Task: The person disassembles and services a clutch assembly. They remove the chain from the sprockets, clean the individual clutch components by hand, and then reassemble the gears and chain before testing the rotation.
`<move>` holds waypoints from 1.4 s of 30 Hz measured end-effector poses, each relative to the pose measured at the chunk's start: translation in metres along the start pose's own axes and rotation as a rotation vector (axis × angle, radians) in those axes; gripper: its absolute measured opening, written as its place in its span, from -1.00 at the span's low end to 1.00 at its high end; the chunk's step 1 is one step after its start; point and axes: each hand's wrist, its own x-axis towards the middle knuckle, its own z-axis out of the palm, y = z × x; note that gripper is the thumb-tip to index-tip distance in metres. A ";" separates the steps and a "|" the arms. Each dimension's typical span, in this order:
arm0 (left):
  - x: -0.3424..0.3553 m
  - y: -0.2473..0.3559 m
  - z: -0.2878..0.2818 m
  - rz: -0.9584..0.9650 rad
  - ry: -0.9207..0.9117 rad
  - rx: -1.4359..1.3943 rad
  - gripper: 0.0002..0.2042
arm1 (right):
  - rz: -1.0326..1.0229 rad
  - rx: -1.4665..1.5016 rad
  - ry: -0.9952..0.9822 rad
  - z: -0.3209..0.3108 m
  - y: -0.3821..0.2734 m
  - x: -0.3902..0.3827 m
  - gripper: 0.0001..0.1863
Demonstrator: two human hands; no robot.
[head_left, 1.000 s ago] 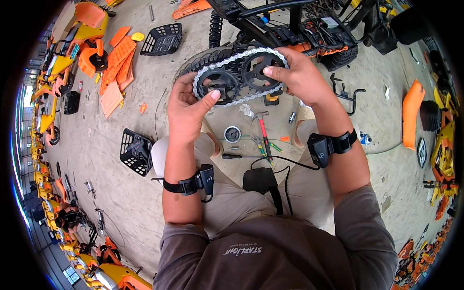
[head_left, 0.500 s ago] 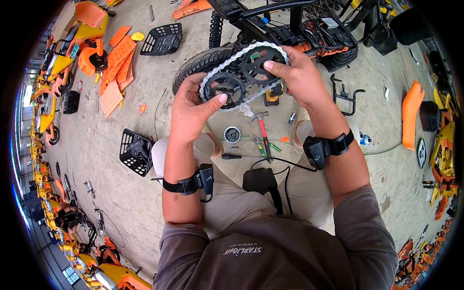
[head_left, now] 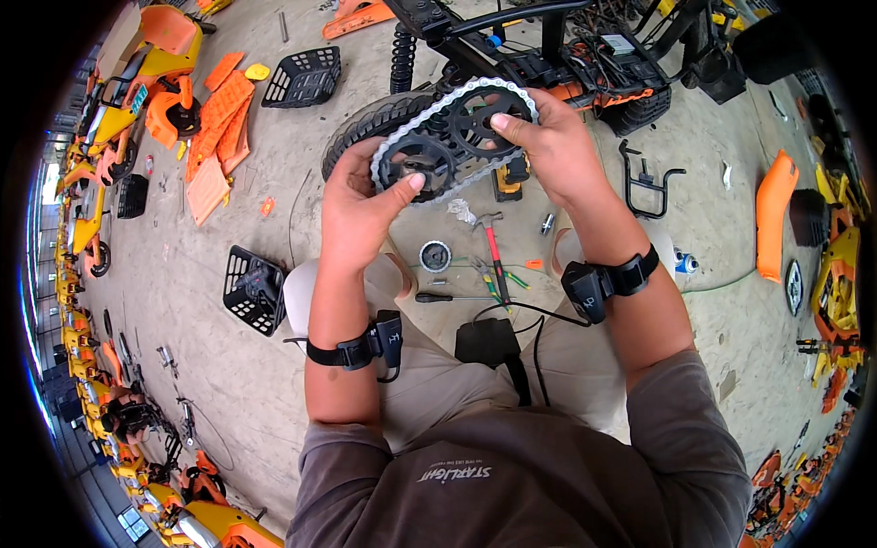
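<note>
Both my hands are raised, holding a silver chain looped around two black sprockets. My left hand is closed on the left sprocket, its thumb on the near face and its fingers behind. On the right sprocket my right hand has the same kind of grip, thumb near the hub and fingers wrapped over the chain at the outer edge. The assembly tilts, with its right end higher. Behind it stand a black tyre and a dark vehicle frame.
Between my feet on the concrete lie a red-handled hammer, a small toothed ring, a screwdriver and green-handled pliers. Black baskets and orange panels are at left. A black bracket lies at right.
The chain and sprockets have shifted slightly left, along with a small shift of the whole view. Both hands keep the same grip.
</note>
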 end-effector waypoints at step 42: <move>-0.003 0.001 -0.010 0.030 0.106 -0.162 -0.43 | 0.084 0.073 -0.121 -0.001 0.012 -0.007 -0.72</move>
